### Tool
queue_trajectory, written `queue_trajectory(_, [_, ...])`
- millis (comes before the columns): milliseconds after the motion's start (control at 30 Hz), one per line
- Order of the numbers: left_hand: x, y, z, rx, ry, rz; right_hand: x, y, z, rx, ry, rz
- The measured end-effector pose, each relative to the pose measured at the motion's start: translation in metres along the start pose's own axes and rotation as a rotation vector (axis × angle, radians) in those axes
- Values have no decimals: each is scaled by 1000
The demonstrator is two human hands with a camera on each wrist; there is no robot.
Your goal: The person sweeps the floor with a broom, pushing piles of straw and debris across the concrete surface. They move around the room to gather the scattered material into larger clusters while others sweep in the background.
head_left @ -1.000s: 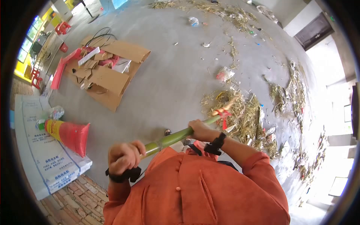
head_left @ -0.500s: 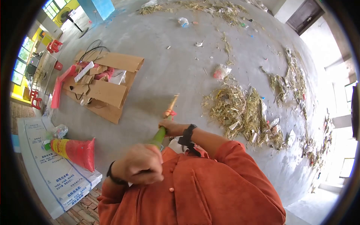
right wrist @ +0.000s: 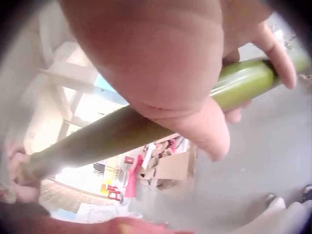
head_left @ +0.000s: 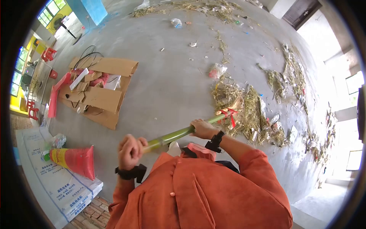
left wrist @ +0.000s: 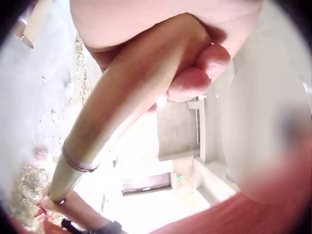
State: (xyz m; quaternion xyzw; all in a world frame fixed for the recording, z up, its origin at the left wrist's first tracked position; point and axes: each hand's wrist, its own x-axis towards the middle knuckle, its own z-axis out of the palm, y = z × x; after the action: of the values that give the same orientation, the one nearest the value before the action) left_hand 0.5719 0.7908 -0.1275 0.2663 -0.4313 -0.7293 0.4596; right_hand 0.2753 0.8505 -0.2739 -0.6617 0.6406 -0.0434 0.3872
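Observation:
Both my hands hold a broom with a thick green bamboo handle (head_left: 173, 136), which slants across in front of me. My left hand (head_left: 131, 150) grips its near end; the left wrist view shows the fingers and thumb wrapped round the pole. Farther down, my right hand (head_left: 204, 129) has its thumb and fingers round the bamboo (right wrist: 248, 80). Red ribbon (head_left: 231, 113) ties the pale broom head at the far end. That head overlaps the pile of straw and litter (head_left: 248, 107) on the floor to the right.
Flattened cardboard (head_left: 105, 98) with scraps lies ahead on the left. Closer stand a red and yellow sack (head_left: 78, 160) and a white printed sheet (head_left: 49, 183). More straw (head_left: 291, 74) trails along the right side. A plastic bag (head_left: 217, 71) lies beyond the pile.
Half a second ago the broom pointed forward, left of the pile, with my left hand close to my body. Now it has swung right, its head back over the straw.

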Motion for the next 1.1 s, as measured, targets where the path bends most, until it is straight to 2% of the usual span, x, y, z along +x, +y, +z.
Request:
queue_trajectory(33, [-1, 12, 6, 0, -5, 2, -6, -13, -7, 26, 63, -38])
queue_trajectory(67, [-3, 25, 12, 34, -79, 53, -9, -23, -9, 55, 128, -77])
queue_trajectory(100, [-4, 38, 20, 69, -155, 108, -8, -31, -7, 55, 137, -76])
queue_trajectory(133, [-4, 50, 28, 70, -163, 113, -5, -39, -5, 49, 135, -123])
queue_trajectory(200, [-4, 74, 44, 187, -422, 271, 1, -59, -4, 44, 134, -175])
queue_trajectory(233, [-1, 87, 50, 193, -417, 273, 1, -72, -5, 122, 155, -227])
queue_trajectory(300, [5, 114, 59, 322, -806, 400, 9, -94, 7, 213, 162, -289])
queue_trajectory(333, [3, 124, 66, 332, -799, 399, 17, -104, 12, 270, 156, -367])
queue_trajectory(400, [0, 137, 82, 359, -953, 437, 31, -124, 22, 332, 154, -452])
queue_trajectory(500, [-5, 139, 93, 463, -930, 478, 51, -149, 36, 379, 113, -566])
queue_trajectory(567, [-9, 129, 94, 524, -893, 489, 63, -160, 39, 421, 21, -633])
queue_trajectory(633, [-14, 111, 91, 636, -611, 465, 75, -164, 47, 446, -8, -633])
queue_trajectory(667, [-12, 106, 94, 721, -559, 405, 93, -159, 66, 433, 21, -682])
queue_trajectory(700, [-11, 99, 92, 721, -557, 422, 106, -150, 80, 418, 49, -731])
queue_trajectory(733, [-8, 88, 87, 723, -526, 339, 113, -140, 88, 400, 51, -735])
queue_trajectory(767, [-7, 79, 83, 723, -495, 252, 118, -131, 95, 455, -32, -710])
queue_trajectory(800, [-8, 73, 79, 720, -506, 228, 120, -125, 97, 509, -114, -683])
queue_trajectory(833, [-9, 69, 76, 713, -503, 244, 113, -120, 89, 492, -113, -682])
queue_trajectory(900, [-11, 65, 73, 623, -502, 234, 85, -99, 70, 343, -69, -661])
queue_trajectory(933, [-10, 66, 76, 593, -562, 335, 75, -88, 65, 325, -72, -659])
queue_trajectory(967, [-8, 64, 78, 584, -555, 350, 63, -78, 60, 329, -44, -624])
queue_trajectory(1033, [-8, 60, 80, 438, -686, 374, 41, -53, 48, 310, -18, -561])
queue_trajectory(1067, [-8, 53, 77, 434, -682, 386, 32, -42, 40, 286, -15, -534])
queue_trajectory(1100, [-9, 41, 71, 378, -593, 260, 30, -21, 42, 241, -8, -489])
